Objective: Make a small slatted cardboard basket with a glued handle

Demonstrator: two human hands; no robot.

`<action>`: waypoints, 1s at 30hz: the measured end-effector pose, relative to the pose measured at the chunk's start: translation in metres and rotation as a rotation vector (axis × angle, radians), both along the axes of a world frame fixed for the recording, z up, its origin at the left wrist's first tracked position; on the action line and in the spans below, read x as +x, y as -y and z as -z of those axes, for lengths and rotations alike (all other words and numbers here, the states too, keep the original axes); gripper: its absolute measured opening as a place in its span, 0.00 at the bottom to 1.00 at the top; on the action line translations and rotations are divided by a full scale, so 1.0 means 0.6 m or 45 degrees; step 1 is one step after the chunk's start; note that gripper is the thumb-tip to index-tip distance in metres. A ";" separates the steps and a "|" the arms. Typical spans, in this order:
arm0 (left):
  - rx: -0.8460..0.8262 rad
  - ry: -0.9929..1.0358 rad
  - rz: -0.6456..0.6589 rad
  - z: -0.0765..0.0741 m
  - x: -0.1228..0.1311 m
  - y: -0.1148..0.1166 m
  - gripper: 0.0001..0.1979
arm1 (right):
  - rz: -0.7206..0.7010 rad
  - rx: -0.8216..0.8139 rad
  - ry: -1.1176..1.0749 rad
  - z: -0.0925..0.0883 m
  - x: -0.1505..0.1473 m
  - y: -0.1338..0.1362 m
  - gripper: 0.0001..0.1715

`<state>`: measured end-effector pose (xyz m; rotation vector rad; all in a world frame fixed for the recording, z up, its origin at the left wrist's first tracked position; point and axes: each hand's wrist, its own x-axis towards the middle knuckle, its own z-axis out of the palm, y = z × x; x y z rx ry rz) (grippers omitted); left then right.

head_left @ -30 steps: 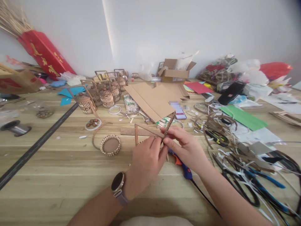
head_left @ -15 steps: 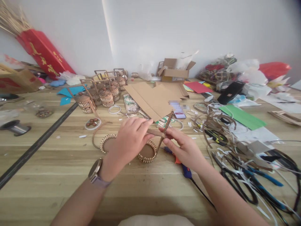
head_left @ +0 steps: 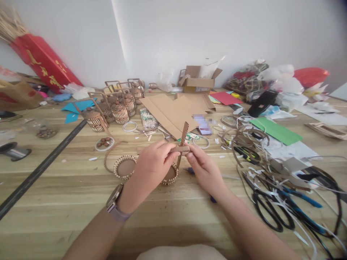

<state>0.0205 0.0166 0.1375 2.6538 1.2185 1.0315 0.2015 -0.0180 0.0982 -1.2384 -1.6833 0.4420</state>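
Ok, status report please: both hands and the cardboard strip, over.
Left hand and right hand both pinch the cardboard strip, one end upright. Beneath them, beaded base. At left, spare base, apart.

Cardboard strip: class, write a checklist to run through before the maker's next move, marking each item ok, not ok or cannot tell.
1. Grip: left hand and right hand both pinch the cardboard strip: ok.
2. The strip's free end stands up above the hands: ok.
3. Strip joined to the round base under it: cannot tell, fingers hide it.
4. Scissors lie apart from both hands: ok.
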 end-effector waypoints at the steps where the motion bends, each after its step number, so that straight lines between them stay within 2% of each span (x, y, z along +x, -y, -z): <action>1: -0.008 -0.009 0.002 0.000 -0.002 -0.001 0.03 | -0.007 -0.011 -0.010 0.002 -0.003 -0.001 0.22; 6: -0.009 -0.033 0.023 -0.001 -0.008 -0.006 0.03 | -0.026 -0.043 -0.035 0.010 -0.006 -0.003 0.22; 9: 0.172 0.022 0.019 -0.006 -0.013 0.010 0.07 | -0.025 -0.046 -0.017 0.008 0.003 0.003 0.23; 12: 0.383 0.190 0.033 -0.006 -0.016 0.051 0.07 | 0.055 -0.020 0.000 -0.001 0.024 0.016 0.25; 13: 0.393 0.240 0.093 0.000 -0.016 0.067 0.05 | 0.121 0.003 -0.004 -0.005 0.035 0.021 0.25; 15: 0.247 0.271 0.272 0.021 -0.012 0.093 0.05 | 0.310 0.046 -0.034 -0.009 0.060 0.032 0.23; 17: 0.073 0.302 0.300 0.053 -0.003 0.103 0.06 | 0.486 0.040 -0.085 -0.008 0.089 0.041 0.20; 20: -0.131 0.462 0.069 0.101 0.014 0.086 0.08 | 0.605 -0.068 -0.085 0.009 0.131 0.051 0.18; 23: -0.308 0.582 -0.039 0.125 0.034 0.055 0.11 | 0.609 -0.224 0.077 0.032 0.166 0.060 0.17; 26: -0.382 0.605 -0.123 0.129 0.054 0.032 0.11 | 0.618 -0.352 0.219 0.053 0.190 0.070 0.17; 30: -0.356 0.620 -0.247 0.121 0.072 0.018 0.13 | 0.684 -0.435 0.303 0.069 0.213 0.083 0.19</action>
